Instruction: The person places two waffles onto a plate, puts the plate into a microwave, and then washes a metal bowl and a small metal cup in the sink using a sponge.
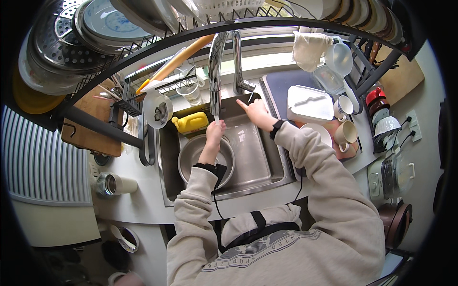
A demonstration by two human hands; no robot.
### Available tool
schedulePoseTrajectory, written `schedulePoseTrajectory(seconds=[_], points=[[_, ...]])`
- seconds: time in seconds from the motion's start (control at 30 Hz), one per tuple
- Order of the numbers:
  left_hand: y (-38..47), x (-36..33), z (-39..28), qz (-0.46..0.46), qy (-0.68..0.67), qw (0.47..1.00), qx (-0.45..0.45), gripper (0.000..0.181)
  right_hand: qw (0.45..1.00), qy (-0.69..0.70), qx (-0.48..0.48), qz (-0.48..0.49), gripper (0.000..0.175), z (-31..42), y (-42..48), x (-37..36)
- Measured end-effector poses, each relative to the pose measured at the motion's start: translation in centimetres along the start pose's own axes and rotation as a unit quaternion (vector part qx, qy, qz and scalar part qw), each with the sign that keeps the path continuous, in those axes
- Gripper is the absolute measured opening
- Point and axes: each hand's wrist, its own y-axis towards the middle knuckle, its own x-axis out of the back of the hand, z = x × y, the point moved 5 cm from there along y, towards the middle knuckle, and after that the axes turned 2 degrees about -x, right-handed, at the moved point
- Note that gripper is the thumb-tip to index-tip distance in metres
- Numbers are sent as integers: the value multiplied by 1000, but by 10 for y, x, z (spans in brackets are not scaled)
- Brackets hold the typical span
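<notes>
Water runs from the chrome faucet [215, 71] onto my left hand [214, 133], which is just under the spout. Its fingers look curled, but the frame does not settle whether they hold anything. My right hand [258, 111] is beside the faucet's lever [251, 96], index finger extended, with nothing visible in it. A round stainless steel basin [186, 157] sits in the sink [247, 153] below my left hand. Left of that hand lies a yellow plastic bottle [193, 122] near the sink's back left corner.
Overhead, a black dish rack [229, 24] holds plates and steamers. To the right are a white lidded container [310, 103], cups [346, 132] and a plate [318, 133]. A white strainer [157, 109] hangs at left; a cream tumbler [125, 185] lies on the counter.
</notes>
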Motion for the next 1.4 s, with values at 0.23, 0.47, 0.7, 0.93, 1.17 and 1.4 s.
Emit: schedulePoseTrajectory(seconds=[0.23,0.47,0.7,0.93,1.17,1.4], points=[[7,0,-12,46,140,982,-120,26,927,312,190,-88,11,43,-35,56],[-45,27,-53,153,168,968,-110,28,705,664,241,67,33,54,-41,91],[-63,38,-72,70,408,886,-211,20,728,640,242,43,21,62,-18,90],[-60,11,-79,-12,378,854,-357,8,754,626,199,-9,12,47,-27,73],[-57,2,-77,43,318,881,-349,6,746,607,162,-223,9,35,-46,66],[-47,14,-76,38,308,881,-358,8,776,556,129,-268,10,32,-51,71]])
